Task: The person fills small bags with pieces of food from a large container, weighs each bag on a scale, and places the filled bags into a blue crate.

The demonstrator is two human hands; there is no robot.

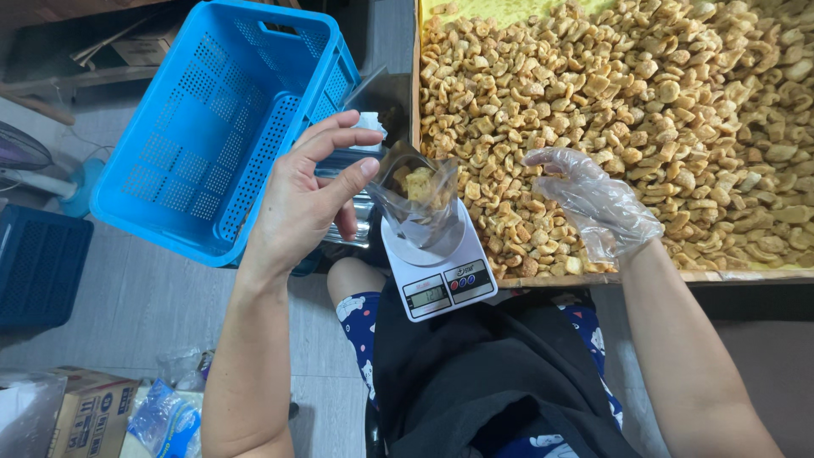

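pinching the rim of the clear plastic bag [417, 199] between thumb and fingers, your left hand [307, 199] holds it open on the white kitchen scale [434, 270], which rests on your lap. a few fried snack pieces sit inside the bag. your gloved right hand [598, 203] rests loosely curled on the snack pile [661, 110] in the wooden tray [644, 277], gripping nothing you can make out. the blue crate [216, 119] stands left.

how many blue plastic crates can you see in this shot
2. A light blue crate sits tilted just beyond the bare left hand. A dark blue crate stands on the floor at the left edge, partly cut off. Others may lie out of view.
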